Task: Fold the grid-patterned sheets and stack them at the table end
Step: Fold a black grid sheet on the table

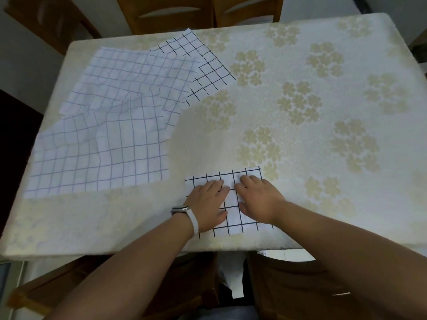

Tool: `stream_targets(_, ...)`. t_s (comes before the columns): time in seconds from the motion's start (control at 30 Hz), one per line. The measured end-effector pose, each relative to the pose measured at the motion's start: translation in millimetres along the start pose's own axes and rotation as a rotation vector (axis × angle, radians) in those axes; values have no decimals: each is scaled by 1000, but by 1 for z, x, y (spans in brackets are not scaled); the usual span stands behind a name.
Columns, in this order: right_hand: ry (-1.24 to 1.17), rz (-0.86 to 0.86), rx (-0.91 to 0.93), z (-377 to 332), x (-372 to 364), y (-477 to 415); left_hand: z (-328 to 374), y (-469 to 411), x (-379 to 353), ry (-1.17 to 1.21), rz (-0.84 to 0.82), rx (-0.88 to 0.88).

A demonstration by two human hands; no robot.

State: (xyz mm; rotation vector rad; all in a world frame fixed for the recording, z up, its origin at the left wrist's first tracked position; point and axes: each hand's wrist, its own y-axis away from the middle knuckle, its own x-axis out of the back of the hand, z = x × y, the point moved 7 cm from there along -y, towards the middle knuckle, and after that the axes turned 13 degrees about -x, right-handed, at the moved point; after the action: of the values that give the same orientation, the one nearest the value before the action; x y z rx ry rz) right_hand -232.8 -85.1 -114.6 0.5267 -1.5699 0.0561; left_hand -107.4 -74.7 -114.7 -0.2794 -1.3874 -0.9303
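Note:
A folded white sheet with a black grid [232,176] lies near the table's front edge. My left hand [209,200] and my right hand [257,199] press flat on it side by side, fingers pointing away from me. To the left, several unfolded grid sheets overlap in a loose pile: a large rumpled one with bluish lines [101,155] at the front, another pale one [134,77] behind it, and a black-lined one [205,65] sticking out at the back.
The table [323,135] wears a cream cloth with a beige flower pattern. Wooden chairs [175,12] stand at the far side, and another chair [300,287] sits under the near edge. A band is on my left wrist.

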Motion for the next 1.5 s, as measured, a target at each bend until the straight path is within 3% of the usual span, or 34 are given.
stream_targets(0.23,-14,-27,-21,5,-6,-1,-9,-1,-6,-35,-69,-28)
stream_targets(0.37,-59,-26,-69,6,-4,3,-9,-20,15,-76,-6,-122)
stream_targets(0.57,-198,-12,-261,18,-6,34,14,-78,42,-209,-5,-372)
stream_targets(0.87,-296,16,-600,38,-17,69,56,-131,46,-398,-231,-650)
stream_targets(1.07,-430,-28,-738,40,-23,72,65,-139,50,-493,-366,-686)
stream_targets(1.27,-516,38,-783,37,-25,65,67,-136,52,-569,-353,-771)
stream_targets(1.5,-625,10,-817,45,-22,61,57,-133,62,-483,-361,-707)
